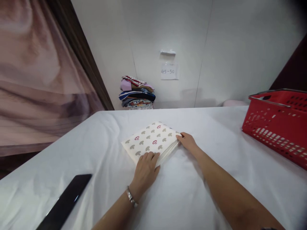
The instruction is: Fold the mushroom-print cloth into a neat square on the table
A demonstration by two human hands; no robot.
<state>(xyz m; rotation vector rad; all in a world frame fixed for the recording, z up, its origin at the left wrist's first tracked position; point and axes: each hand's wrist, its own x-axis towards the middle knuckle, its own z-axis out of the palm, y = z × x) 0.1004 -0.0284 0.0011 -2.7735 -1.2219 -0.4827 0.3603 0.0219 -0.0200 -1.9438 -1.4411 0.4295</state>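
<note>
A folded white cloth printed with grey and dark-red mushroom shapes lies at an angle on the white-covered table. Its layered edge faces me on the right. My left hand grips the near corner, fingers on top and thumb at the edge; a silver bracelet circles that wrist. At the right corner, my right hand pinches the layers, with some fingers hidden beneath or behind the cloth.
A red perforated basket stands at the right. On the left lies a dark, flat, glossy object. Folded clothes are stacked behind the table by the wall, below a paper sign. A pinkish curtain hangs at left.
</note>
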